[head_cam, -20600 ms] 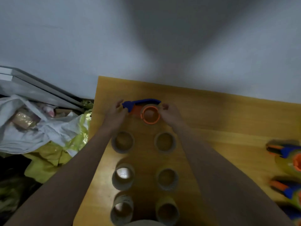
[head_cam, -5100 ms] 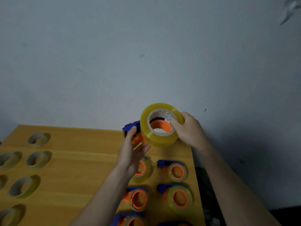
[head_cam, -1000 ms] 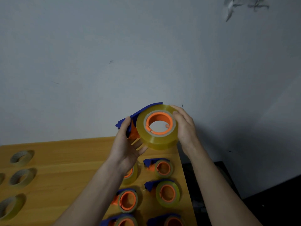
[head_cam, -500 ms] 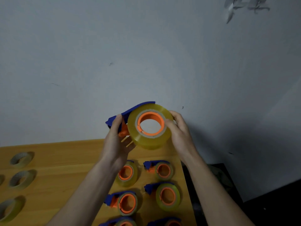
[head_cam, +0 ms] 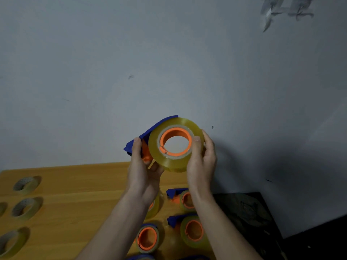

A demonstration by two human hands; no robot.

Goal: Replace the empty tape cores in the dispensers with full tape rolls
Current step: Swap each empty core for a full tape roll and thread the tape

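Head view: both hands raised at frame centre in front of a pale wall (head_cam: 169,62), holding one tape dispenser (head_cam: 144,136) with a full tape roll (head_cam: 174,162) on its orange hub. Left hand (head_cam: 142,171) grips the blue and orange dispenser body from the left, thumb up along the blue part. Right hand (head_cam: 201,162) clamps the roll's right edge, thumb on the roll's front face near the hub, fingers behind. Roll is yellowish clear, hole faces camera, wall visible through it. A short loose tape end pokes out at the roll's lower left near the left palm. Wooden surface (head_cam: 75,203) fills lower left of frame. Loaded dispensers (head_cam: 191,230) sit in rows at bottom centre, below the wrists, partly hidden by forearms. Empty cores (head_cam: 26,208) lie along the left edge, well apart from the dispensers. Dark floor area at lower right.
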